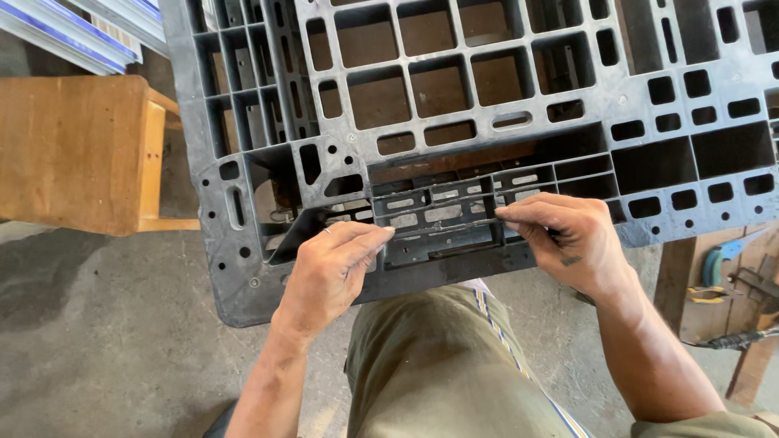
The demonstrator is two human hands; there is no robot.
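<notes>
Both hands pinch one thin dark plastic strip [442, 228], a narrow bar that lies across the near edge of a large black plastic pallet [487, 105]. The left hand [329, 272] holds the left end of the strip: its fingers are pressed together, with the fingertips [381, 235] closed on the bar. The right hand [568, 239] holds the right end in the same way, thumb and fingers shut around it, and a small dark mark shows on the back of this hand. The strip is nearly level between the two hands, and it sits just above a slotted rectangular section of the pallet [442, 215], very close to it; I cannot tell if it is touching or already apart from it.

The pallet is tilted toward the person and fills most of the upper picture, with many square and rectangular openings. Its near edge rests against or just above the person's knee, which is covered by olive-green trousers [430, 365] with a striped band [503, 341] at the side.

Outward from this, a wooden stool or bench [77, 150] stands on the left on a grey concrete floor [105, 324]. On the right, some tools with a blue-green handle [718, 264] lie on a wooden surface, well apart from the hands.
</notes>
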